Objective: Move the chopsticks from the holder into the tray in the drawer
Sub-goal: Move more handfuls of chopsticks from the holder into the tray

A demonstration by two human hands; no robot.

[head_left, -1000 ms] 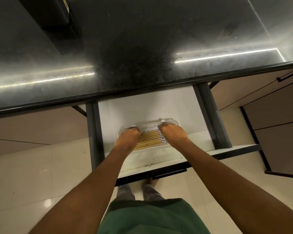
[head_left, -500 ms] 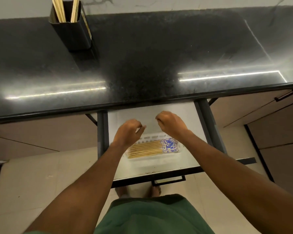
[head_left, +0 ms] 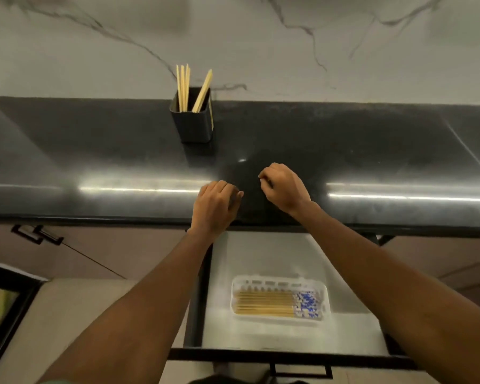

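Left to right: holder (head_left: pixel 192 121) sat at the back of the counter (head_left: pixel 94 151) with a few chopsticks (head_left: pixel 184 87) upright inside. My left hand (head_left: pixel 215 207) and right hand (head_left: pixel 284 188) hovered over the counter, both loosely curled, holding nothing. More lay in the tray (head_left: pixel 280 302), inside the open drawer (head_left: pixel 275 259).

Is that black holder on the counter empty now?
Not empty. Several chopsticks stand in the black holder, their tips sticking up above its rim.
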